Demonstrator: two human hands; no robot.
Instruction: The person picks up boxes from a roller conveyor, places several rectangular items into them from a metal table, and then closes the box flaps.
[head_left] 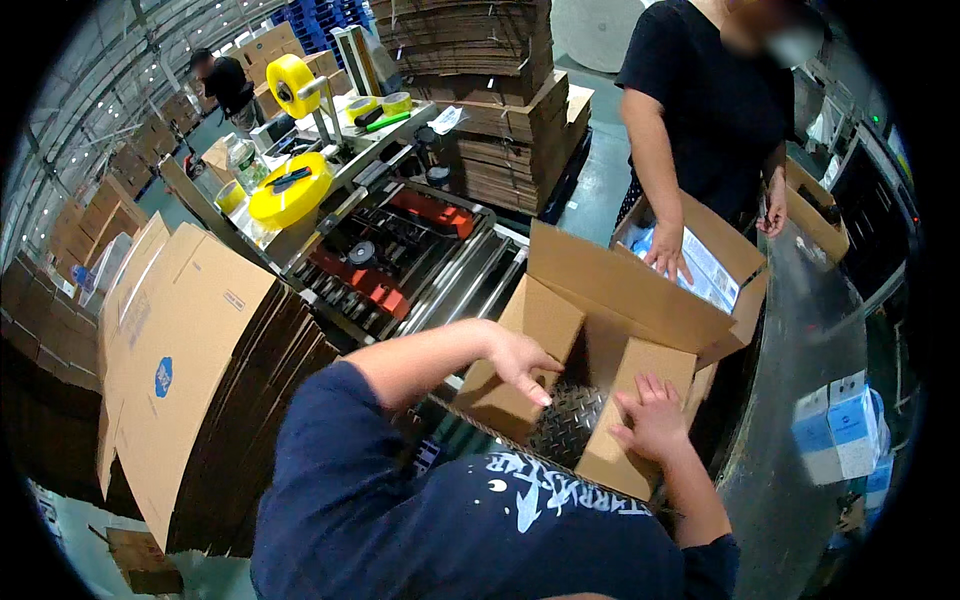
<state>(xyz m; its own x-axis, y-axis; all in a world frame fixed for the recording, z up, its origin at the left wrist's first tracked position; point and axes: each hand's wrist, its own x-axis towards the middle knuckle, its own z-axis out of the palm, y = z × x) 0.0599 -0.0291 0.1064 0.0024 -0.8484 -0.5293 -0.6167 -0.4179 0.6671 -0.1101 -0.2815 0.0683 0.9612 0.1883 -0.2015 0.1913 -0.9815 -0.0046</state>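
Observation:
A brown cardboard box (625, 295) stands before me with its flaps spread. My left hand (520, 365) is over its left flap, thumb stretched out and apart from the fingers, holding nothing; part of the fingers is hidden by the flap's edge. My right hand (652, 418) lies flat with fingers spread on the right flap (625, 450). Between the two flaps a metal plate with a raised tread pattern (568, 418) shows.
Across from me, a co-worker's hand (668, 250) rests on blue-and-white packages (708, 275) in another box. A roller machine (400, 255) with tape rolls (292, 190) is to the left, beside stacked flat cartons (200, 370). More cartons (500, 110) rise behind; a dark belt (790, 400) runs along the right.

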